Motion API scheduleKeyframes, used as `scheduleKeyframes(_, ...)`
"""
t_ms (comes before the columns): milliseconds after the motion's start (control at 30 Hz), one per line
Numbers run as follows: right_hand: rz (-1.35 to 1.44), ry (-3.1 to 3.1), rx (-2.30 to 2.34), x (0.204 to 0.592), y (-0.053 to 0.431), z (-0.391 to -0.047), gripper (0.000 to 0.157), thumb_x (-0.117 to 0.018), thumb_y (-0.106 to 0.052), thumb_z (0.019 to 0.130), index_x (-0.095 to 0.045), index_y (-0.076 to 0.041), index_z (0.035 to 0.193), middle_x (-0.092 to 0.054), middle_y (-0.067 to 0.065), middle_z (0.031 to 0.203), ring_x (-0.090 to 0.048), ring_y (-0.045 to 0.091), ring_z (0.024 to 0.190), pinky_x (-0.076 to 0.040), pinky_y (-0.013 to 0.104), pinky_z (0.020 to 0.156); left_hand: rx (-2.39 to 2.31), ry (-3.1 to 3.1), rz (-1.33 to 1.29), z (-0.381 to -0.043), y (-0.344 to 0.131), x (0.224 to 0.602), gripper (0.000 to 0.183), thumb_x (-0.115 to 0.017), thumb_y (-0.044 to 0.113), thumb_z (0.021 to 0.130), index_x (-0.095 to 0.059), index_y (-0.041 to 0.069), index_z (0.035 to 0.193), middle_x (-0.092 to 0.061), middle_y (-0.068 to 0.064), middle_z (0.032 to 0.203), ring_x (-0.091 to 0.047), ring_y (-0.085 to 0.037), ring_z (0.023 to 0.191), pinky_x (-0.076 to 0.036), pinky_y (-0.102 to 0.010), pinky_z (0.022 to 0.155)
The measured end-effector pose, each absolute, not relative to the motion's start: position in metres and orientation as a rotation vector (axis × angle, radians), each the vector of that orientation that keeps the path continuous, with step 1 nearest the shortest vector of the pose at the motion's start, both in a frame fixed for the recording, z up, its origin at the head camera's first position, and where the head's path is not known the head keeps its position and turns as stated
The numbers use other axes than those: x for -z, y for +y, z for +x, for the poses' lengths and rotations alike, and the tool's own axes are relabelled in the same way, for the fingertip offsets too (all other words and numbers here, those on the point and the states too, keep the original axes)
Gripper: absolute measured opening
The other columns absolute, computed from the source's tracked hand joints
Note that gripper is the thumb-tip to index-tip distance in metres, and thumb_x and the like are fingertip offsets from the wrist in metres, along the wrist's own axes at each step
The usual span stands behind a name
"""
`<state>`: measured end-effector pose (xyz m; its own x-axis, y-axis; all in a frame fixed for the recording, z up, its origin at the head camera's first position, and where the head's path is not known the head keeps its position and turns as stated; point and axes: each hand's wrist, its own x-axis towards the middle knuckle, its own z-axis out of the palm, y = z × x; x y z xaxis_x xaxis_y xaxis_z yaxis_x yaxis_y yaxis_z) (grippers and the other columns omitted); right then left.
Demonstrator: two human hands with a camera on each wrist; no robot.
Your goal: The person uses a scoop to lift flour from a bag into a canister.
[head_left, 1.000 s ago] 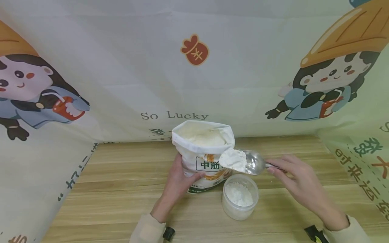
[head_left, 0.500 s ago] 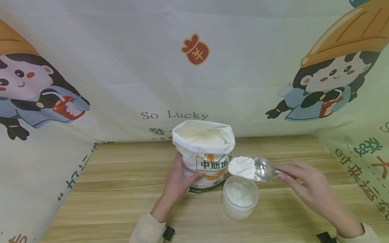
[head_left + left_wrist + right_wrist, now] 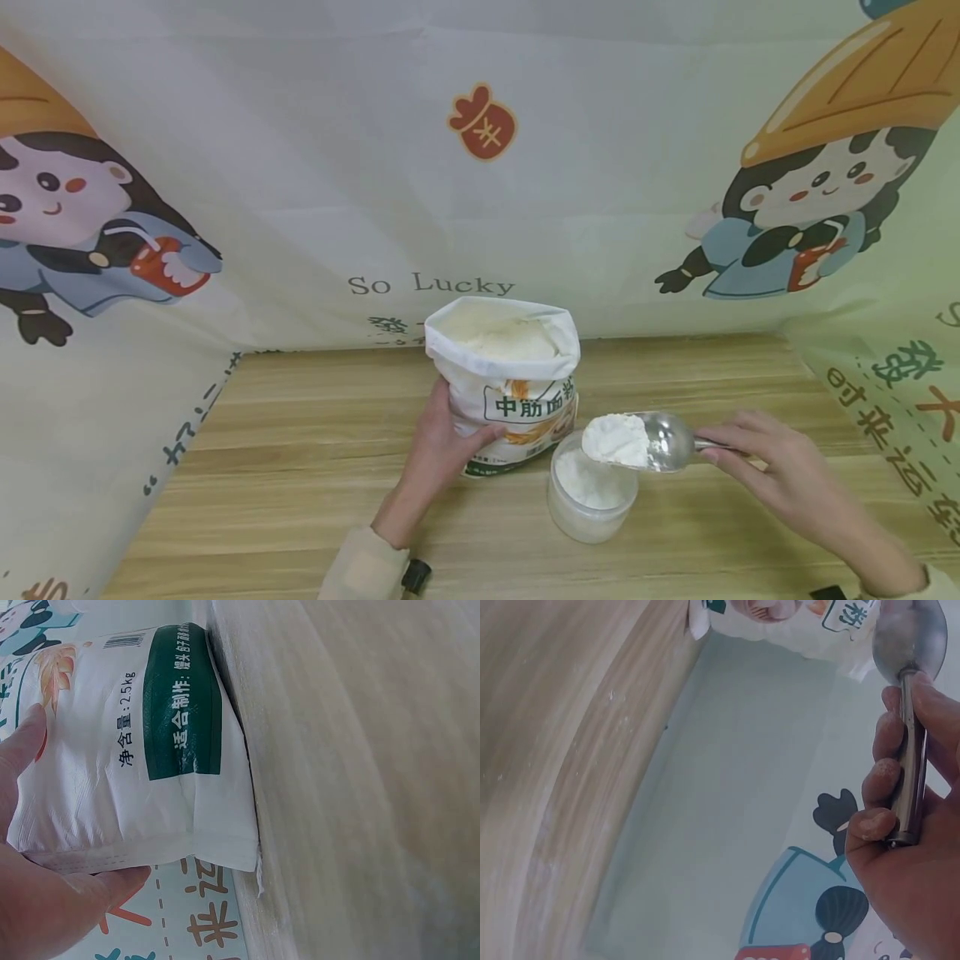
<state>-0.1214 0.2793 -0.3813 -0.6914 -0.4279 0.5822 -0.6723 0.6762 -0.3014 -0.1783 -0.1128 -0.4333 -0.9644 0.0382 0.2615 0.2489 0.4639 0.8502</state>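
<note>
An open white bag of flour stands upright on the table, its top edge folded outward and flour visible inside. My left hand grips the bag's lower left side, thumb across the front; the left wrist view shows the thumb and a finger around the bag. In my right hand is a metal scoop, its handle wrapped by curled fingers. White flour is heaped in the scoop, which hangs level over the back right rim of a clear round tub. Flour also lies in the tub.
The wooden table runs back to a printed cloth hanging behind it. More of this cloth rises along the right edge, and on the left too. The tub stands close to the bag's front right.
My right hand has moved the loaded scoop right and toward me, from in front of the bag to over the tub. My left hand and the bag stay where they were.
</note>
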Motion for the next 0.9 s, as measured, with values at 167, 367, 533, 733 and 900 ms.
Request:
scheduleKeyframes(167, 0.917, -2.457, -0.649, 0.380, 0.283, -0.122, 0.033, -0.085, -0.003, 0.079, -0.080, -0.017, 0.108, -0.067, -0.016, 0.097, -0.058, 0.000, 0.083, -0.051, 0.021, 0.064, 1.502, -2.510, -0.250, -0.179, -0.113, 0.433, 0.102, -0.093, 0.019, 0.076, -0.032, 0.006, 0.156, -0.052, -0.018, 0.147, -0.049, -0.037, 0.139, -0.036, -0.053, 0.119)
scheduleKeyframes(367, 0.970, -2.519, -0.589, 0.377, 0.285, -0.122, 0.027, -0.084, -0.008, 0.082, -0.080, -0.018, 0.107, -0.062, -0.021, 0.093, -0.051, -0.003, 0.080, -0.048, 0.023, 0.060, 1.507, -2.502, -0.254, -0.178, -0.112, 0.432, 0.100, -0.093, 0.018, 0.076, -0.033, 0.006, 0.155, -0.053, -0.018, 0.146, -0.049, -0.037, 0.138, -0.036, -0.053, 0.119)
scheduleKeyframes(533, 0.985, -2.523, -0.500, 0.374, 0.286, -0.124, 0.026, -0.085, -0.011, 0.081, -0.081, -0.018, 0.105, -0.062, -0.020, 0.091, -0.051, -0.004, 0.080, -0.048, 0.022, 0.060, 1.520, -2.504, -0.249, -0.178, -0.112, 0.432, 0.100, -0.093, 0.019, 0.077, -0.033, 0.006, 0.155, -0.053, -0.018, 0.147, -0.049, -0.037, 0.138, -0.036, -0.053, 0.119)
scheduleKeyframes(733, 1.020, -2.483, -0.404, 0.369, 0.284, -0.125, 0.019, -0.081, -0.024, 0.087, -0.081, -0.018, 0.106, -0.065, -0.016, 0.090, -0.051, -0.004, 0.078, -0.048, 0.022, 0.057, 1.502, -2.514, -0.242, -0.178, -0.112, 0.431, 0.102, -0.094, 0.019, 0.076, -0.032, 0.006, 0.156, -0.051, -0.018, 0.148, -0.048, -0.038, 0.139, -0.035, -0.054, 0.119)
scheduleKeyframes(900, 1.035, -2.462, -0.343, 0.363, 0.282, -0.125, 0.027, -0.069, -0.043, 0.096, -0.082, -0.021, 0.104, -0.062, -0.017, 0.087, -0.048, -0.004, 0.075, -0.046, 0.022, 0.055, 1.494, -2.521, -0.239, -0.179, -0.112, 0.431, 0.102, -0.094, 0.019, 0.076, -0.031, 0.006, 0.156, -0.051, -0.019, 0.149, -0.047, -0.038, 0.139, -0.035, -0.054, 0.119)
